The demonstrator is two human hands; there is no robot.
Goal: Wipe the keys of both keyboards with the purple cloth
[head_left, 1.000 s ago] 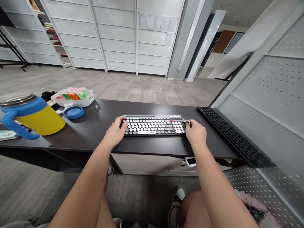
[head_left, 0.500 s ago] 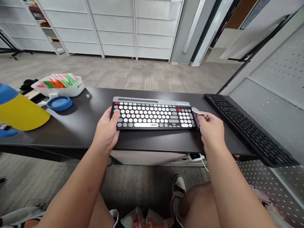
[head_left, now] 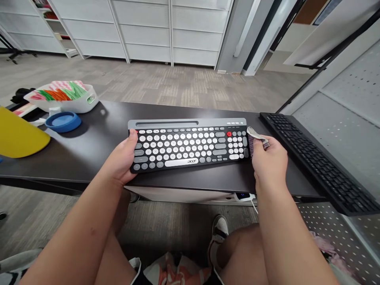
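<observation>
Keyboard (head_left: 190,144) near bench (head_left: 89,158) front edge, bare surface at nine o'clock. Left grip (head_left: 120,160) clamps its left end; right grip (head_left: 268,162) pinches striped cloth (head_left: 257,139) at three o'clock.

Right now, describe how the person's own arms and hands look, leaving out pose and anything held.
Both forearms are bare as far up as the view shows, with no sleeves in sight. The left hand and the right hand wear no gloves, and no watch, bracelet, ring, strap or cable shows on either.
</observation>
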